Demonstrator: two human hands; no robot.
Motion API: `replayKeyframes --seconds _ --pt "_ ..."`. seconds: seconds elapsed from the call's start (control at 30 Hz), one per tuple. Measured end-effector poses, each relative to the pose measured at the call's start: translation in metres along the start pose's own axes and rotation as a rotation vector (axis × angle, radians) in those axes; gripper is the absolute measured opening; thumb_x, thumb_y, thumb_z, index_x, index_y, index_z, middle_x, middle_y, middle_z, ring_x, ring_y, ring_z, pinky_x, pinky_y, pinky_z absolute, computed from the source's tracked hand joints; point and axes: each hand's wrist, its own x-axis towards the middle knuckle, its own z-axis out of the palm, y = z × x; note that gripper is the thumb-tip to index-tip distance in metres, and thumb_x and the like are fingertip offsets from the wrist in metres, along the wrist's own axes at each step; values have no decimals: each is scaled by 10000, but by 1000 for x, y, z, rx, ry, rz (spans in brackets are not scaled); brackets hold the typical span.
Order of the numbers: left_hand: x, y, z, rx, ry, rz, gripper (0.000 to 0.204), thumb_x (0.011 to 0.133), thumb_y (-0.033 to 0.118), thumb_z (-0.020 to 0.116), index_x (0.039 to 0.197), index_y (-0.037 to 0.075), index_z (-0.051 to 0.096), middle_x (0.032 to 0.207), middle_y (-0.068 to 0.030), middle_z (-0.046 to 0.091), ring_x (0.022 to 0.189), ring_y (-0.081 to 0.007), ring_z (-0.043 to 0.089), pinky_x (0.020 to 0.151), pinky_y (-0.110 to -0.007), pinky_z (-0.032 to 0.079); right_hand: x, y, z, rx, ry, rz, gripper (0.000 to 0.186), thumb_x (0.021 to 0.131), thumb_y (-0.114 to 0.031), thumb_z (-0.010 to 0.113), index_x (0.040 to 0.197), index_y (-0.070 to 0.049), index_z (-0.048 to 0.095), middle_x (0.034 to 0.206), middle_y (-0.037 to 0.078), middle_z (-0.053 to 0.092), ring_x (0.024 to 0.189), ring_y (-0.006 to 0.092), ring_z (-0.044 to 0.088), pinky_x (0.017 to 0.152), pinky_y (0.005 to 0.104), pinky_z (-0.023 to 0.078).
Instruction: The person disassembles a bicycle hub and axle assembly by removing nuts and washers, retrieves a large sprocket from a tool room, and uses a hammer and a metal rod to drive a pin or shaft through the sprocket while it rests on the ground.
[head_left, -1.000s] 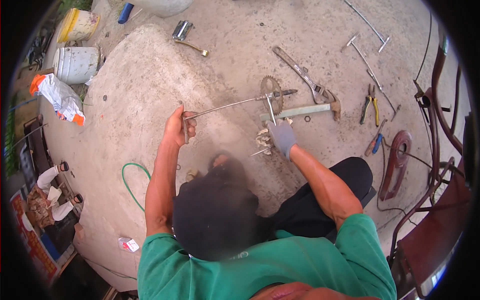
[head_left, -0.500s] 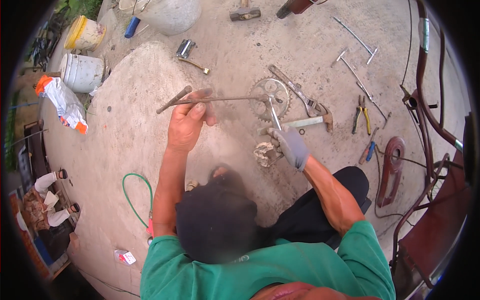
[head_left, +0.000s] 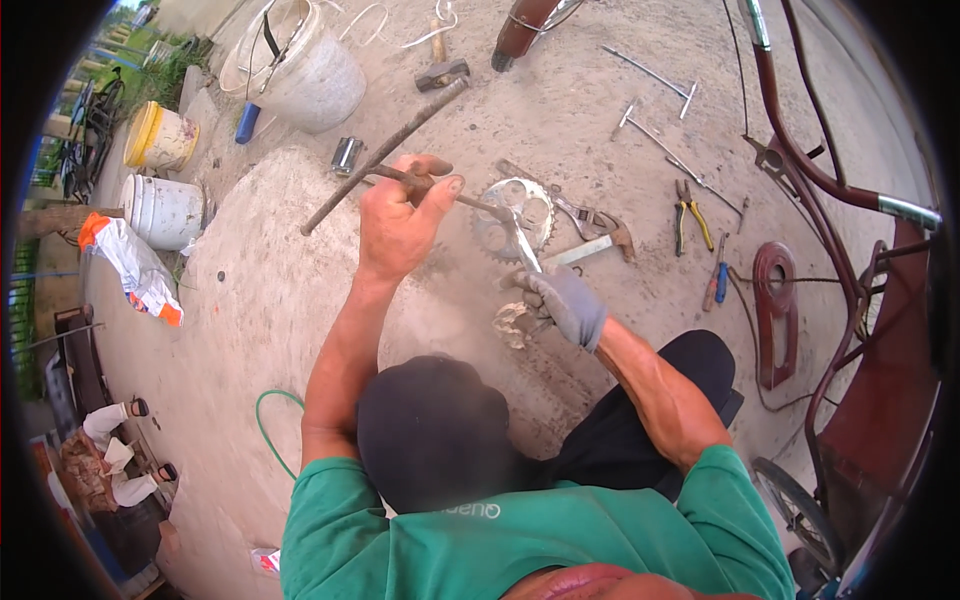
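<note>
A rusty T-handled wrench is gripped in my bare left hand, fingers and thumb closed round it just below the crossbar. Its shank runs right to the hub of a toothed chainring; I cannot tell how deep its tip sits. The gloved fingers of my right hand are closed on the lower end of the silver crank arm, which joins that hub. Beside the glove is a crumpled pale lump. An adjustable wrench and a hammer lie just right of the chainring.
Pliers, a blue-handled screwdriver and T-shaped rods lie to the right, before a maroon frame and chain cover. A sledgehammer, a pedal and buckets stand or lie farther off.
My left hand has turned the T-handled wrench, and its crossbar now slants longer across the view, up to the right. My right hand keeps its hold on the crank arm. The whole view has shifted.
</note>
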Motion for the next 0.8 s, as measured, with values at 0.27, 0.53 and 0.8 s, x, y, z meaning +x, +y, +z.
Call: replayKeyframes --seconds 0.27,0.53,0.8 --pt "-9 -9 -4 -129 -127 -115 202 955 136 749 1102 -3 743 747 -26 667 694 -89 585 639 -278 485 -16 -16 1 -6 2 114 381 1079 -253 511 1253 5 730 1033 122 718 936 189 695 749 332 608" --pt "-3 -1 -2 25 -31 -87 213 938 162 755 1081 4 743 777 -46 692 707 -111 617 651 -295 496 -10 -4 -1 -402 37 38 372 1045 -255 543 1238 -6 740 950 93 702 810 160 680 714 328 577" --pt "-14 -19 -19 -139 -221 -182 171 956 158 725 1042 11 741 712 -23 642 643 -88 562 595 -289 467 -9 13 -2 -342 28 -118 354 1055 -279 549 1183 -31 766 746 -44 582 674 80 506 586 254 408"
